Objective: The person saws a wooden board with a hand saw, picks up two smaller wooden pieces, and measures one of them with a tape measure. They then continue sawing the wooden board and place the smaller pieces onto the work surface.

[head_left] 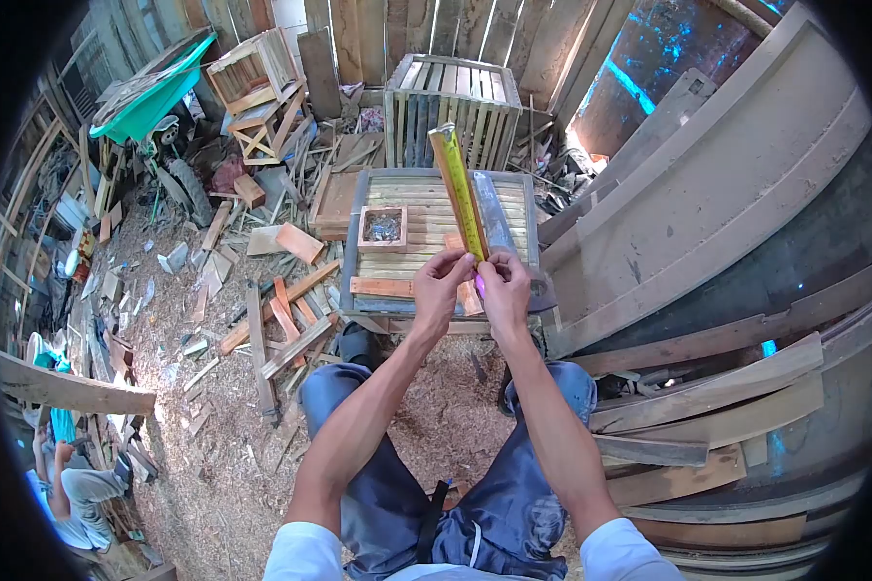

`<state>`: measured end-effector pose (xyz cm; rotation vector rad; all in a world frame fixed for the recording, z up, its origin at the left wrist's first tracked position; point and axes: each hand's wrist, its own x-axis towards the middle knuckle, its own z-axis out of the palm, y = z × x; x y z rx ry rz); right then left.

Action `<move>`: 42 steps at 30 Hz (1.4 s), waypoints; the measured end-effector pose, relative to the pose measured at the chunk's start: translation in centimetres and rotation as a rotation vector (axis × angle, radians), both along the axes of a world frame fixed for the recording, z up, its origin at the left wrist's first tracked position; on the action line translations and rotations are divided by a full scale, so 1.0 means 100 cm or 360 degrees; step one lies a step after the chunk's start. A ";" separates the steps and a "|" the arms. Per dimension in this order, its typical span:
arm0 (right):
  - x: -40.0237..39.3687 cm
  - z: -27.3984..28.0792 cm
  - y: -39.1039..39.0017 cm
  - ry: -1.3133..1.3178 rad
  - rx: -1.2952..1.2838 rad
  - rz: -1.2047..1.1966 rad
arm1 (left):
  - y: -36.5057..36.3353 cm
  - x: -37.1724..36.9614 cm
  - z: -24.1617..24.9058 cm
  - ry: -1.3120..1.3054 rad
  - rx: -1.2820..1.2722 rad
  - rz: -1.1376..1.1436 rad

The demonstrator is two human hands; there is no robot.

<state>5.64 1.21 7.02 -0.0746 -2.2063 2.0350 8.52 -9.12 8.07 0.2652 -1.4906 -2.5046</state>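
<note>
**Item: yellow tape-measure blade, held in both hands**

Location: I hold the tape blade (457, 189) at frame centre, above the slatted worktop (426, 208), over my knees.

Hands: my left hand (439, 288) and right hand (504, 288) are both pinched on the blade's lower end, thumbs and fingertips closed on it, side by side and nearly touching. I cannot see a tape case; it may be hidden behind the fingers.

Axis and heading: long axis runs near-vertical in view, lower end at 6 o'clock in my grip, free tip toward 11 o'clock, leaning slightly left.

Handling, by my estimate: light, thin, springy metal; stiff while cupped, likely to buckle if tilted far. Edges may be sharp; grip the flat faces near the base.

Nearby: small wooden tray (383, 229) of dark bits at 10 o'clock on the worktop; reddish wood block (382, 287) at 9 o'clock of my left hand; grey strip (495, 218) just right of the blade; slatted crate (452, 108) at 12 o'clock; sawdust and offcuts on the floor (213, 426); another person (63, 484) seated at 8 o'clock.
</note>
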 end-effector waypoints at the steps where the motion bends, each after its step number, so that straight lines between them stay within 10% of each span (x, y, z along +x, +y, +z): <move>1: 0.001 0.002 0.000 -0.0006 0.0002 0.0008 | 0.000 0.000 -0.001 -0.0003 -0.0032 0.0005; 42: 0.004 0.022 0.005 -0.0172 -0.0015 0.0084 | 0.000 -0.002 -0.003 0.0034 -0.0085 -0.0019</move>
